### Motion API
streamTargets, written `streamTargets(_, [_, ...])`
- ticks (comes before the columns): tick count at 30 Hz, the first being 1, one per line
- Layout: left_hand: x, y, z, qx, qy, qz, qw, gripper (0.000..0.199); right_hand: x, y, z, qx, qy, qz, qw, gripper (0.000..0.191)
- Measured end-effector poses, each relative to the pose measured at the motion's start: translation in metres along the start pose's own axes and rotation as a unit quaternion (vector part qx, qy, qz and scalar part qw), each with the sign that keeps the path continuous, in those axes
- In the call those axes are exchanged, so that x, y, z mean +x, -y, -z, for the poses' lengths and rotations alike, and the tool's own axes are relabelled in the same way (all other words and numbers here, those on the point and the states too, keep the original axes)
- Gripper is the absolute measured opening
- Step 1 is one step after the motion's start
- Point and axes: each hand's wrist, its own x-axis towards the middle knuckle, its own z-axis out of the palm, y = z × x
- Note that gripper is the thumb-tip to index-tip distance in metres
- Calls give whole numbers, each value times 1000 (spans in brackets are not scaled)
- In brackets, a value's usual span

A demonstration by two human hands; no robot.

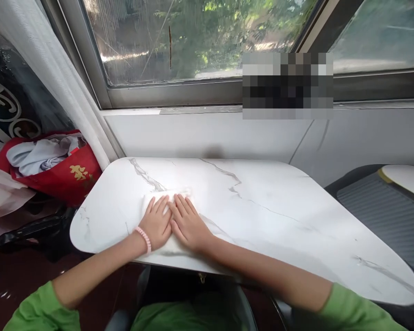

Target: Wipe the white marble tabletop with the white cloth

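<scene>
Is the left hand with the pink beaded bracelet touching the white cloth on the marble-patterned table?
Touching: the head view shows the left hand flat on the white cloth, no gap visible.

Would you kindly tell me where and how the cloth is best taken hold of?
The cloth is probably best pinched at its far-left corner, coming from the left: it lies flat on the table, with that corner showing beyond the left hand, while this hand and the right hand cover its middle.
</scene>
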Motion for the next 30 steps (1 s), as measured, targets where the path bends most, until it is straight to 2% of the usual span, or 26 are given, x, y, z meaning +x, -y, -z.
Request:
streamTargets(3, [-19,-22,5,-40,-22,-7,999,52,-29,10,15,16,19,23,999,56])
streamTargets(8, [-28,-26,10,-83,-43,-20,995,42,-47,13,35,53,80,69,993,83])
streamTargets(13, [-24,-26,12,-93,-29,2,995,43,-40,11,38,94,130,25,987,88])
streamTargets(17, [-11,-19,1,-78,-14,33,996,46,-19,2,26,114,123,-21,986,84])
streamTargets(21, [26,9,-15,-61,10,63,996,46,21,-24,11,142,82,-76,983,71])
streamTargets(25, [89,45,-26,-55,28,120,991,44,72,-60,-2,133,5,-120,984,58])
streamTargets(30, [168,79,-34,-36,14,121,992,42,125,-109,-12,57,-46,-159,985,57])
